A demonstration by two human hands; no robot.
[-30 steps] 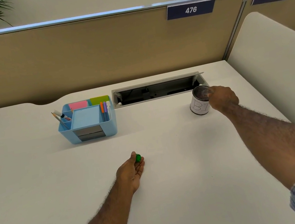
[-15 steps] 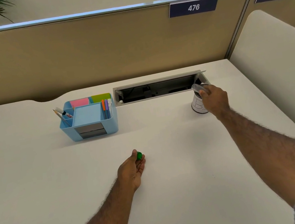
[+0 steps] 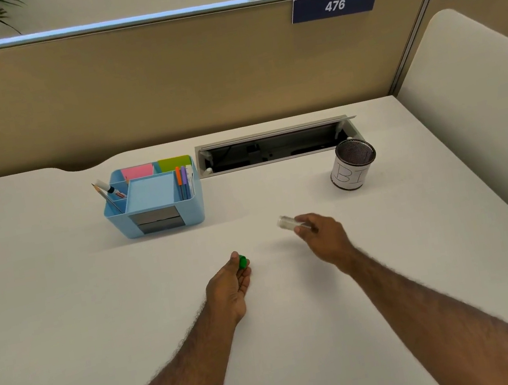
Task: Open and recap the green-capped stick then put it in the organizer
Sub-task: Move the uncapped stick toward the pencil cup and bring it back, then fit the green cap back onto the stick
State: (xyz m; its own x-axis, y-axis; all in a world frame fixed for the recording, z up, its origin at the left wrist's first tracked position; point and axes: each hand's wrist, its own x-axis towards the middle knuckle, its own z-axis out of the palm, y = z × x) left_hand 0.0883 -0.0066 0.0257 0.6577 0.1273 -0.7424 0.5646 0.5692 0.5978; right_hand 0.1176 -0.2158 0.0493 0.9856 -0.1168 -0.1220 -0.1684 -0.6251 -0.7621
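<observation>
My left hand (image 3: 229,283) rests on the white desk with a small green cap (image 3: 243,261) pinched between thumb and fingers. To its right, my right hand (image 3: 324,236) hovers above the desk and grips a clear, whitish stick body (image 3: 288,222), whose open end points left and is blurred by motion. The blue organizer (image 3: 163,222) stands behind my left hand, holding sticky notes, pens, a pencil and a marker in its compartments.
A mesh pen cup (image 3: 352,164) with a white label stands at the back right. An open cable tray (image 3: 275,148) is set into the desk behind it. A tan partition closes the back, and a cream panel the right side.
My right hand has come away from the mesh cup with the stick body and moved down and left towards my left hand. The left hand has kept the green cap in place.
</observation>
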